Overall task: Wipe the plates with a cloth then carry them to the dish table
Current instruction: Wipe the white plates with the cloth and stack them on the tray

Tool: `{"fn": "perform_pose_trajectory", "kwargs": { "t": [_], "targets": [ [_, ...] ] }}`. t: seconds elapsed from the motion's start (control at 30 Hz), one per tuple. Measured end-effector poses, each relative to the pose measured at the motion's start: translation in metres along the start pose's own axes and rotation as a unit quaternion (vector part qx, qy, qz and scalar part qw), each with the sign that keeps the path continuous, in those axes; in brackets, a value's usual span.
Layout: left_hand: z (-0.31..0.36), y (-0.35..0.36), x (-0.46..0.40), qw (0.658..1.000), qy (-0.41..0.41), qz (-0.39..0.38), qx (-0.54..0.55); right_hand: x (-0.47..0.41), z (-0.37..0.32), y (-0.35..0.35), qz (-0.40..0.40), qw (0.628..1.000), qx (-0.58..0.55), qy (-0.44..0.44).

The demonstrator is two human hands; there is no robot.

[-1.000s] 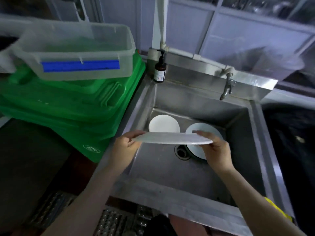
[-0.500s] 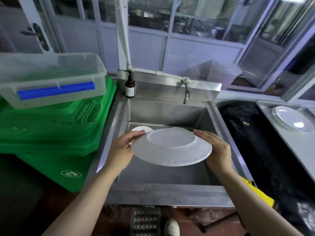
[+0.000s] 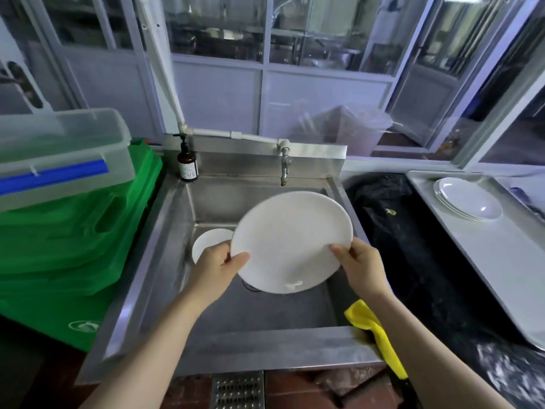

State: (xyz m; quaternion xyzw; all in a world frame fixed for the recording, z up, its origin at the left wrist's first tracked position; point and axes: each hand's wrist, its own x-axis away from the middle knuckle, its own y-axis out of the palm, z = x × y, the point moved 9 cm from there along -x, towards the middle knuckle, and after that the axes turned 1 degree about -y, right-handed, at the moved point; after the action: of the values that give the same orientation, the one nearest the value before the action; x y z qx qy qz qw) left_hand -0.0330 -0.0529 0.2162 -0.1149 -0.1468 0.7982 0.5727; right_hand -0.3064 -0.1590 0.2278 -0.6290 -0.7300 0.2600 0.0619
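White plate (image 3: 290, 240) tilted above sink (image 3: 265, 335), both hands' grip, left (image 3: 216, 268) and right (image 3: 361, 267), on opposite rims.

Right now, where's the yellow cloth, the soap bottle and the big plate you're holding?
yellow cloth (image 3: 372, 335): head view, on its folded middle at the sink's front right corner.
soap bottle (image 3: 187, 165): head view, on its brown body.
big plate (image 3: 290, 240): head view, on its white face, between both hands.

Small plate (image 3: 210, 242) partly hidden
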Motion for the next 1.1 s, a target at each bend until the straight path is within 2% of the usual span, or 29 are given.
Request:
{"fn": "perform_pose_trajectory", "kwargs": {
  "t": [0.13,0.27,0.33,0.43,0.5,0.57,0.67,0.73,0.8,0.97,1.1],
  "targets": [
    [-0.004,0.046,-0.002,0.982,-0.089,-0.067,0.154,-0.004,0.042,-0.005,-0.039,0.99,-0.108,0.087],
    [-0.02,0.084,0.003,0.933,-0.171,-0.101,0.3,-0.006,0.066,-0.013,-0.071,0.987,-0.098,0.11],
    [-0.027,0.1,0.009,0.92,-0.194,-0.093,0.328,-0.005,0.08,-0.018,-0.073,0.985,-0.101,0.12],
    [-0.044,0.122,0.019,0.903,-0.237,-0.04,0.356,0.006,0.116,-0.032,-0.048,0.978,-0.119,0.165],
    [-0.05,0.136,0.025,0.891,-0.259,-0.019,0.373,0.014,0.141,-0.046,-0.065,0.984,0.057,0.158],
    [-0.05,0.146,0.027,0.887,-0.264,-0.008,0.379,0.028,0.168,-0.049,-0.136,0.945,0.258,0.148],
    [-0.05,0.154,0.026,0.882,-0.266,0.007,0.389,0.059,0.204,-0.038,-0.262,0.863,0.406,0.148],
    [-0.051,0.158,0.028,0.873,-0.27,0.01,0.406,0.069,0.209,-0.03,-0.279,0.838,0.456,0.109],
    [-0.053,0.159,0.031,0.865,-0.272,0.012,0.421,0.068,0.209,-0.03,-0.251,0.856,0.441,0.1],
    [-0.046,0.151,0.029,0.867,-0.251,-0.004,0.431,0.042,0.177,-0.068,-0.085,0.962,0.223,0.133],
    [-0.035,0.133,0.022,0.881,-0.222,0.001,0.418,0.014,0.105,-0.091,0.032,0.99,0.114,0.08]
  ]
}}
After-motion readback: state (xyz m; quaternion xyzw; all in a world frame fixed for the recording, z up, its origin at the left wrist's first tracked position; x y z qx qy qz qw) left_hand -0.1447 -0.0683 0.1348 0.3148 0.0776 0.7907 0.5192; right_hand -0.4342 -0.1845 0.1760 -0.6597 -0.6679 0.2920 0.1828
